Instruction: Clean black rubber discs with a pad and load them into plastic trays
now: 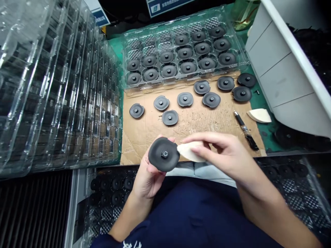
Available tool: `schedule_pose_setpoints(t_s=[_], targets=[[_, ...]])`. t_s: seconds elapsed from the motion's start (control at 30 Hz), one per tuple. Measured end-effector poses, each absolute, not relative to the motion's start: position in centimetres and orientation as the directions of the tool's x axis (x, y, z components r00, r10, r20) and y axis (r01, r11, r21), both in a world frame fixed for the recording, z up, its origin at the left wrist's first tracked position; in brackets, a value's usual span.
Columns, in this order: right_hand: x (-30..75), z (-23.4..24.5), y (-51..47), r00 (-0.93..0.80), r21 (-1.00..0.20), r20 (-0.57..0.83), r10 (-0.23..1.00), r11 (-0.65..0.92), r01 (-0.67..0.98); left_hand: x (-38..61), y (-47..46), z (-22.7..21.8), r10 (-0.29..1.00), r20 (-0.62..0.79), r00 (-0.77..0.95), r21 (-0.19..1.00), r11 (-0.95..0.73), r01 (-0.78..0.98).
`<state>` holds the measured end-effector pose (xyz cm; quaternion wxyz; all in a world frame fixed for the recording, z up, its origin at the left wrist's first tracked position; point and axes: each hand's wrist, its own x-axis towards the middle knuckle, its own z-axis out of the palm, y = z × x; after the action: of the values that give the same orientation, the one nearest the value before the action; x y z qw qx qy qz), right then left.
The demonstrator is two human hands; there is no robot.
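Note:
My left hand grips a black rounded disc by its edge, its face with a small central hub turned up toward me. In my right hand is a cream-coloured wedge-shaped pad, pinched between thumb and fingers. The pad's pointed tip meets or nearly meets the disc's right edge; I cannot tell if they touch. Beyond my hands, several similar black discs lie loose on a cardboard sheet.
A clear compartment tray, partly filled with black discs, lies at the back. Stacked clear trays rise on the left. A pen and another cream pad lie at right, beside a white bin. More trays sit below the table edge.

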<state>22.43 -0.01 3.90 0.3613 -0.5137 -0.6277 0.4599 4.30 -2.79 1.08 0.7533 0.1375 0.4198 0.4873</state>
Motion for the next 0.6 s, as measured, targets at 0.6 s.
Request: schedule_pose_setpoints(t_s=[0.6], targets=[[21.0, 5.4, -2.1, -0.041, -0.85, 0.306, 0.951, 0.293, 0.438, 5.2, -3.1, 1.3, 0.796, -0.544, 0.267, 0.521, 0.57, -0.635]])
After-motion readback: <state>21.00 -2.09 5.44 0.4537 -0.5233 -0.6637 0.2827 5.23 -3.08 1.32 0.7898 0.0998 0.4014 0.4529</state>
